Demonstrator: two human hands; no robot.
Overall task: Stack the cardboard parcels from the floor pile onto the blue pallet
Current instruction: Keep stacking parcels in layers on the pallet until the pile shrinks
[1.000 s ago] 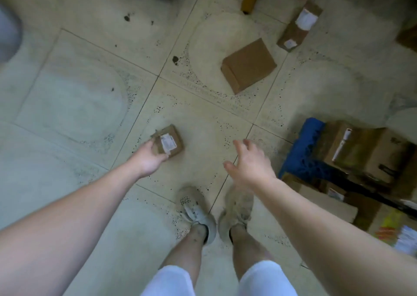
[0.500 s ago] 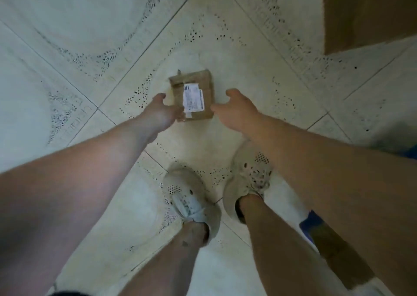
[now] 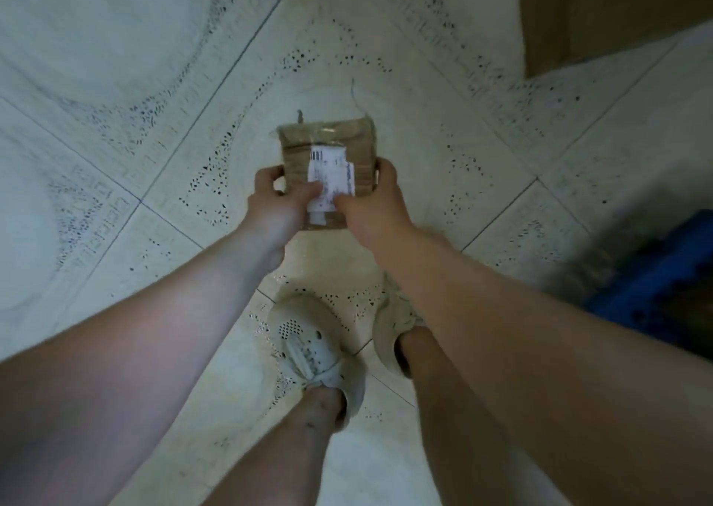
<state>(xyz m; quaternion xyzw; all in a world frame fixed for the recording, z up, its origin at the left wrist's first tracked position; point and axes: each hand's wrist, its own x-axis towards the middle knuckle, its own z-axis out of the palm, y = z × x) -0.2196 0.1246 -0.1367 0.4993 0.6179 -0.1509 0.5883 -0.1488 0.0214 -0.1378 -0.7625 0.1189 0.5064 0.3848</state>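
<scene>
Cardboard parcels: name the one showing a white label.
The small parcel held between the left hand and right hand; the big box at upper right shows only plain brown cardboard.

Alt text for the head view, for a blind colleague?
The left hand and right hand grip a small cardboard parcel with a white label over the tiled floor. Blue pallet at the right edge, a larger cardboard box top right.

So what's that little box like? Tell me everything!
The little box is squarish brown cardboard wrapped in shiny clear tape, a loose strand poking from its far edge. A white barcode label sits on top. The left hand and right hand grip its near sides, thumbs on the label.
</scene>
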